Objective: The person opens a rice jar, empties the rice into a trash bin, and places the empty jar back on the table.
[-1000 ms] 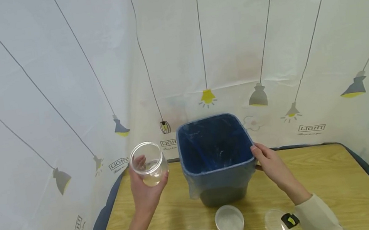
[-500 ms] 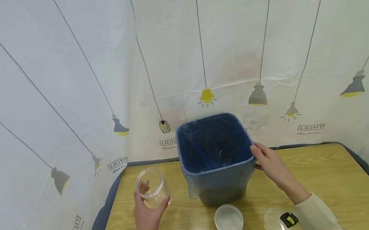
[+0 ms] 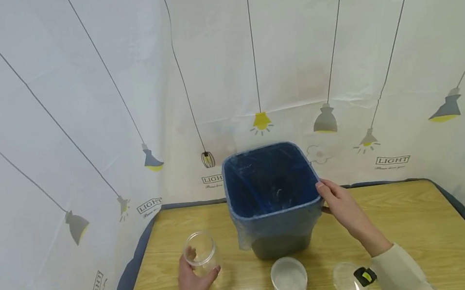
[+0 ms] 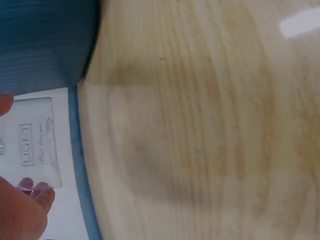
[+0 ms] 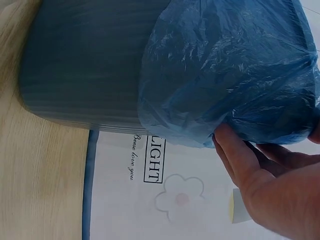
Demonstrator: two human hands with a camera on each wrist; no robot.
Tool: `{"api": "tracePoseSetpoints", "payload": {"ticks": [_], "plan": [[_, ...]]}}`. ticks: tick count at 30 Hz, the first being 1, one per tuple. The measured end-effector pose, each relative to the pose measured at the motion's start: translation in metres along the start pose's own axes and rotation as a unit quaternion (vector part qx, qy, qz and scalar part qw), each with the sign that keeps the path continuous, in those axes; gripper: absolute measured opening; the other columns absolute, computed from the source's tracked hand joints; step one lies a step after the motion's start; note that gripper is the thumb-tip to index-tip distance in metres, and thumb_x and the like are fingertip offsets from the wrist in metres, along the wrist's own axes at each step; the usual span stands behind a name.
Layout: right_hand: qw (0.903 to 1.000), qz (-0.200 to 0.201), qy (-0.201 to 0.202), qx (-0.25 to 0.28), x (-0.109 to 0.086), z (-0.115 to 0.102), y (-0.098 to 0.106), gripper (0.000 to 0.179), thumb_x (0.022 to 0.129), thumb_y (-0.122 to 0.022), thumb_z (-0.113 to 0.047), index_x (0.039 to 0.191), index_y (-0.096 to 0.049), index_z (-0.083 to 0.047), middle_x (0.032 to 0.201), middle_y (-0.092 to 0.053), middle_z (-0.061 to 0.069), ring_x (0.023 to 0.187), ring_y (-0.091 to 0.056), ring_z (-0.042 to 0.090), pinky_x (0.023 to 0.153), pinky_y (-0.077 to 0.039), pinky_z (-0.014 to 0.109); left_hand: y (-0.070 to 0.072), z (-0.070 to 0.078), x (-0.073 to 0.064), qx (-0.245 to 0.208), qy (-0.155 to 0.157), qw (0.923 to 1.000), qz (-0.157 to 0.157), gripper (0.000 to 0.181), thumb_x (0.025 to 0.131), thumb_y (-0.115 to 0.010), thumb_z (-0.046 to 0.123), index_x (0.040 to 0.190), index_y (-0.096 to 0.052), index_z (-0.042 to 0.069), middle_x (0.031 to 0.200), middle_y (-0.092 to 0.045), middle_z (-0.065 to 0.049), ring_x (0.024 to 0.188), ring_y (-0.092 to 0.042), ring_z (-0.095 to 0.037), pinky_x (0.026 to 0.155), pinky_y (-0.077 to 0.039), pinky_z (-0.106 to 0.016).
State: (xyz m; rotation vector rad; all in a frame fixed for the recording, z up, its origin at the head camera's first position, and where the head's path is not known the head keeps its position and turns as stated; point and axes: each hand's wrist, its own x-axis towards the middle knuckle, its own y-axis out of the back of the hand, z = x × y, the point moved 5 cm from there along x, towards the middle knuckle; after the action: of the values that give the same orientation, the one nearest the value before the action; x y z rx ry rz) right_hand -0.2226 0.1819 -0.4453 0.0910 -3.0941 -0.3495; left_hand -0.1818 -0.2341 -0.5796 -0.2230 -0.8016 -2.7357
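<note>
In the head view my left hand [image 3: 193, 285] grips a clear plastic jar [image 3: 205, 261], its open mouth tilted up, low over the left of the table. Only fingertips and part of the palm show in the left wrist view, around the jar's clear wall [image 4: 37, 142]. My right hand [image 3: 342, 204] holds the right rim of a blue trash bin [image 3: 279, 232], thumb over the edge and fingers outside. In the right wrist view those fingers press against the blue plastic bag [image 5: 220, 75] folded over the bin's rim.
A second clear jar [image 3: 289, 279] with a whitish, translucent look stands in front of the bin. To its right lies a clear round lid [image 3: 347, 280], by the black strap on my right wrist. A lamp-printed cloth [image 3: 222, 68] surrounds the wooden table [image 3: 410, 224].
My left hand has lowered the clear jar toward the table and slightly to the right. My right hand has stayed on the bin's rim.
</note>
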Motion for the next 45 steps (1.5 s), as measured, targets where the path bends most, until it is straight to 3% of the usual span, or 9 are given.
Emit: {"api": "tracePoseSetpoints", "payload": {"ticks": [5,12,19,27,29,35,41,43,45], "plan": [[0.9999,0.007,-0.004,0.008,0.000,0.002,0.001,0.066,0.112,-0.039,-0.043,0.158,-0.031,0.005,0.157,-0.039,0.029,0.141,-0.043,0.043,0.104,-0.048,0.057,-0.004,-0.013,0.000,0.040,0.013,0.9988,-0.026,0.098,0.068,-0.095,0.024,0.146,-0.042,-0.002,0.139,-0.057,-0.030,0.122,-0.057,-0.053,0.097,-0.048,-0.067],[0.9996,0.011,-0.018,0.021,-0.002,0.010,0.003,0.072,0.110,-0.042,-0.047,0.161,-0.025,0.001,0.161,-0.033,0.025,0.144,-0.040,0.040,0.101,-0.053,0.045,-0.006,-0.029,-0.001,0.054,0.019,0.9977,-0.036,0.099,0.068,-0.096,0.022,0.145,-0.041,-0.006,0.144,-0.054,-0.029,0.125,-0.056,-0.053,0.101,-0.049,-0.061],[0.9996,0.013,-0.008,0.023,-0.002,0.018,0.005,0.066,0.112,-0.040,-0.041,0.155,-0.035,0.009,0.156,-0.041,0.030,0.141,-0.044,0.039,0.102,-0.053,0.041,-0.006,-0.039,0.000,0.057,0.031,0.9970,-0.041,0.100,0.067,-0.097,0.024,0.144,-0.041,-0.006,0.140,-0.054,-0.034,0.124,-0.057,-0.052,0.099,-0.050,-0.060],[0.9997,0.001,0.018,0.014,-0.008,0.023,0.008,0.060,0.113,-0.037,-0.039,0.151,-0.043,0.008,0.149,-0.050,0.027,0.117,-0.055,0.000,0.106,-0.048,0.048,-0.009,-0.046,-0.001,0.057,0.044,0.9959,-0.054,0.099,0.070,-0.096,0.023,0.145,-0.038,-0.007,0.140,-0.050,-0.040,0.126,-0.054,-0.055,0.100,-0.049,-0.062],[0.9997,0.003,0.023,0.011,-0.011,0.024,0.010,0.061,0.113,-0.039,-0.039,0.153,-0.041,0.007,0.152,-0.048,0.026,0.121,-0.055,0.003,0.105,-0.050,0.043,-0.010,-0.048,-0.002,0.054,0.043,0.9962,-0.052,0.099,0.070,-0.095,0.022,0.145,-0.037,-0.006,0.140,-0.050,-0.040,0.125,-0.054,-0.056,0.100,-0.049,-0.062],[0.9990,0.023,0.034,-0.015,-0.019,0.027,0.013,0.060,0.112,-0.043,-0.037,0.157,-0.038,0.002,0.160,-0.040,0.022,0.141,-0.045,0.034,0.096,-0.047,0.017,-0.011,-0.054,-0.002,0.039,0.049,0.9972,-0.040,0.100,0.070,-0.095,0.021,0.148,-0.037,-0.004,0.137,-0.053,-0.040,0.119,-0.057,-0.057,0.097,-0.049,-0.066],[0.9971,0.036,0.026,-0.061,-0.030,0.032,0.017,0.059,0.112,-0.044,-0.036,0.157,-0.038,0.000,0.157,-0.041,0.026,0.141,-0.044,0.041,0.110,-0.041,0.046,-0.011,-0.057,-0.003,0.014,0.054,0.9975,-0.043,0.115,0.067,-0.096,0.018,0.154,-0.026,-0.009,0.144,-0.043,-0.041,0.130,-0.047,-0.059,0.107,-0.038,-0.069],[0.9970,0.038,0.019,-0.065,-0.034,0.035,0.018,0.059,0.112,-0.044,-0.036,0.158,-0.038,0.000,0.157,-0.042,0.026,0.141,-0.044,0.041,0.110,-0.041,0.042,-0.010,-0.056,-0.005,0.001,0.058,0.9975,-0.040,0.124,0.065,-0.096,0.018,0.158,-0.018,-0.009,0.151,-0.035,-0.041,0.136,-0.040,-0.059,0.111,-0.032,-0.069],[0.9974,0.038,0.016,-0.059,-0.037,0.038,0.018,0.059,0.112,-0.043,-0.036,0.157,-0.038,0.001,0.158,-0.041,0.026,0.141,-0.044,0.040,0.106,-0.043,0.029,-0.008,-0.055,-0.006,-0.007,0.063,0.9973,-0.036,0.131,0.065,-0.097,0.019,0.160,-0.011,-0.008,0.155,-0.027,-0.042,0.141,-0.032,-0.060,0.114,-0.027,-0.069]]}}
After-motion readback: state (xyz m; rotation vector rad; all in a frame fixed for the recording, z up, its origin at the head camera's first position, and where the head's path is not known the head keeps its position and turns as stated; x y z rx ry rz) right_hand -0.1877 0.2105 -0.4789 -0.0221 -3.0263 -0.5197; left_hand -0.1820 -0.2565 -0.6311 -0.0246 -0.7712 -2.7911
